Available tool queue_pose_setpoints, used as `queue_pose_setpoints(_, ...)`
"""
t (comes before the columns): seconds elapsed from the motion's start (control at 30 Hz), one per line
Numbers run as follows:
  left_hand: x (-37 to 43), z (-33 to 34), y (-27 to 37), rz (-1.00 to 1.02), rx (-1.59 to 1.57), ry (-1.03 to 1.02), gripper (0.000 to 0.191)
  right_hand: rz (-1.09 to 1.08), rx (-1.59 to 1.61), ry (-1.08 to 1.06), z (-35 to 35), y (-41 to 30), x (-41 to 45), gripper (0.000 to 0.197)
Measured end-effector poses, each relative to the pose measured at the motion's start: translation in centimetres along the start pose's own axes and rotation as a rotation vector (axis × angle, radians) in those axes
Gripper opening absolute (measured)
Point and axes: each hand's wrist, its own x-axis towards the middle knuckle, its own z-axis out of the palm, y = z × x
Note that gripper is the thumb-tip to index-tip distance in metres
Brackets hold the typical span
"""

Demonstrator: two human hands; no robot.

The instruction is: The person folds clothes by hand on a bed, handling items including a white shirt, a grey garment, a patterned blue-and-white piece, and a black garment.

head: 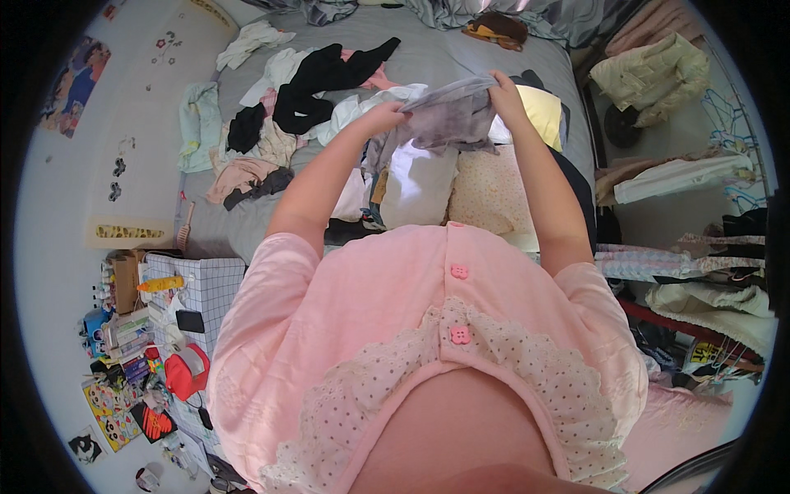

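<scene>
A thin grey garment (447,117) hangs stretched between my two hands above the bed. My left hand (387,117) pinches its left end, while my right hand (506,99) grips the upper right corner. Its lower part droops over folded clothes. Beneath it lie a white folded garment (416,191) and a cream garment with a small print (490,185). Just right of my right hand is a yellow folded garment (540,114). Left of my left hand, black clothing (308,86) lies loosely across white pieces.
The grey bedsheet (432,37) carries more loose clothes, among them a pale green garment (199,126) and a beige one (241,176). A cluttered table with a checked cloth (216,290) stands at left. Clothes on hangers (685,176) line the right side.
</scene>
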Motion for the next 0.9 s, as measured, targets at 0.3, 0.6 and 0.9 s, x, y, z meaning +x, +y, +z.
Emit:
queue_pose_setpoints(0.3, 0.3, 0.3, 5.8, 0.323, -0.363, -0.075, 0.024, -0.227, -0.270, -0.361, 5.7, -3.5, -3.9, 0.044)
queue_pose_setpoints(0.6, 2.0, 2.0, -1.3, 0.164, -0.579, 0.062, 0.021, 0.202, 0.276, -0.315, 5.4, -7.7, -4.0, 0.013)
queue_pose_setpoints(0.9, 3.1, 2.2, -8.4, 0.208, -0.333, 0.072, 0.026, 0.222, 0.663, -0.236, 2.1, -7.4, -2.7, 0.014)
